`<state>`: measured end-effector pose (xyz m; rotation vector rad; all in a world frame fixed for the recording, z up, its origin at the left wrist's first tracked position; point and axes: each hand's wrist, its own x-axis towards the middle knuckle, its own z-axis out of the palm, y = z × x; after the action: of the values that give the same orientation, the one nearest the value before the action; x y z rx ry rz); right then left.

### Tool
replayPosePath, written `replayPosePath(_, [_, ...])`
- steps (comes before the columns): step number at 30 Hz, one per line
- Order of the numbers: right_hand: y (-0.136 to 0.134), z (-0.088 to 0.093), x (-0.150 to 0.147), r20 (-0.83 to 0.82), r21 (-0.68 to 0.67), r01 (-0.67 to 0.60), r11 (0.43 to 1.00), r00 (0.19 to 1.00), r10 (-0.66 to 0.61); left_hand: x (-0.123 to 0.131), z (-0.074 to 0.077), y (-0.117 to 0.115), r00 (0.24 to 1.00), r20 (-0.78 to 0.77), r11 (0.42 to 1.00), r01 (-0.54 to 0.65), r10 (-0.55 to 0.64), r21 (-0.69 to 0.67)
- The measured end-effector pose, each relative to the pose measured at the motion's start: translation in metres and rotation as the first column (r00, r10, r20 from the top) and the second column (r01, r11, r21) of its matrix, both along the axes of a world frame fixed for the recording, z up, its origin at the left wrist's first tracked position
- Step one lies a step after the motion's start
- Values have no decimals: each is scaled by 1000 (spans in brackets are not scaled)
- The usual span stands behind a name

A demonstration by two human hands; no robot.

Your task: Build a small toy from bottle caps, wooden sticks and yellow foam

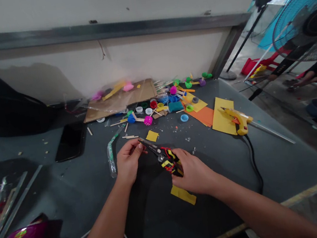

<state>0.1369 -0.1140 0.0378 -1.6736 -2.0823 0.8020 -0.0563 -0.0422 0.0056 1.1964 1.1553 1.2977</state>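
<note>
My right hand (194, 169) is wrapped round the black, red and yellow handles of a pair of shears (161, 156). Their long dark blades point up and left to the fingertips of my left hand (128, 159). The left thumb and fingers are pinched together at the blade tips; whatever small piece they hold is too hidden to name. Just beyond the blades lies a small yellow paper square (152, 136). A yellow paper strip (183, 195) rests on the table below my right hand.
Bottle caps, sticks and bright clay-like pieces crowd the back around a cardboard sheet (146, 90). Right of them, a yellow glue gun (240, 122) with a black cord lies on yellow paper (221, 119). A phone (70, 141) and a bent clear tube (111, 158) are leftward.
</note>
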Motion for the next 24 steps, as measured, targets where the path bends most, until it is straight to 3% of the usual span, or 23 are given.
replayPosePath(24, [1, -1, 1, -37, 9, -20, 1000, 999, 20, -1, -4, 2, 999, 41, 999, -30, 31, -22])
